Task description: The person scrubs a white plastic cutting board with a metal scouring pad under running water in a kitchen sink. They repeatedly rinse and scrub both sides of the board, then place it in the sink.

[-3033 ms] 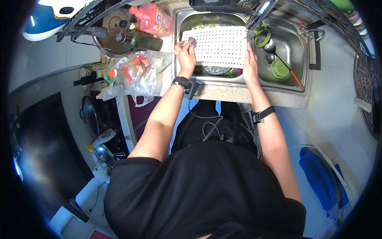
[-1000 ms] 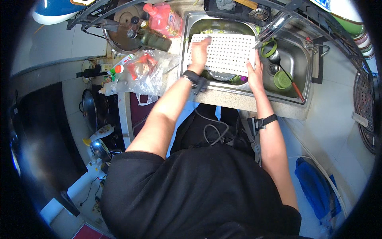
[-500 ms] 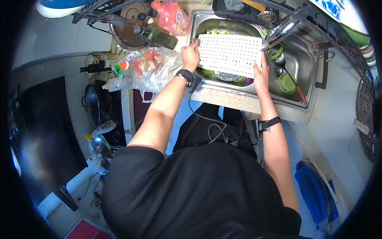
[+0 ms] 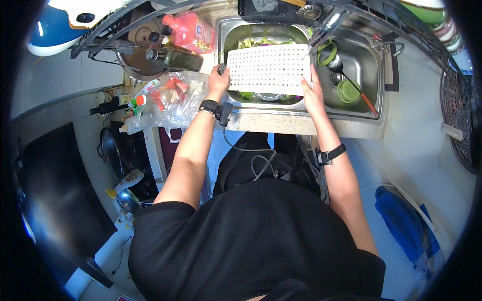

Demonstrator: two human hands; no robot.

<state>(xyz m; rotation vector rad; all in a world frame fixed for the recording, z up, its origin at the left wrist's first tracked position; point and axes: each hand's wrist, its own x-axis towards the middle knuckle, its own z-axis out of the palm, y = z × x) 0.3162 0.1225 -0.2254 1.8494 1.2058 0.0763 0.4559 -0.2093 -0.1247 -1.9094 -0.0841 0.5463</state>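
Observation:
A white perforated tray [image 4: 271, 67] is held level above the left sink basin. My left hand [image 4: 218, 83] grips its left end, fingers closed. A small dark grey wad, like a steel scouring pad [image 4: 221, 69], shows at the same fingers. My right hand [image 4: 313, 95] clasps the right end, with the thumb on the top face and the fingers along the side. Beneath the tray lie green leafy vegetables [image 4: 251, 43] in the left basin, and part of a shiny round thing [image 4: 271, 96]. The tray hides most of what is below.
In the right basin [image 4: 362, 65] are a ladle [image 4: 355, 85] with an orange-red handle, a green round container [image 4: 347, 93] and a green ring [image 4: 327, 52]. The faucet [image 4: 326, 27] juts over the sink. Left stand a pink bottle [image 4: 191, 32], a dark glass bottle [image 4: 181, 59] and plastic bags [image 4: 183, 98].
The whole view has shifted, so the sink and counter appear farther left and slightly higher. Both hands still hold the tray over the left basin, and its tilt has changed slightly.

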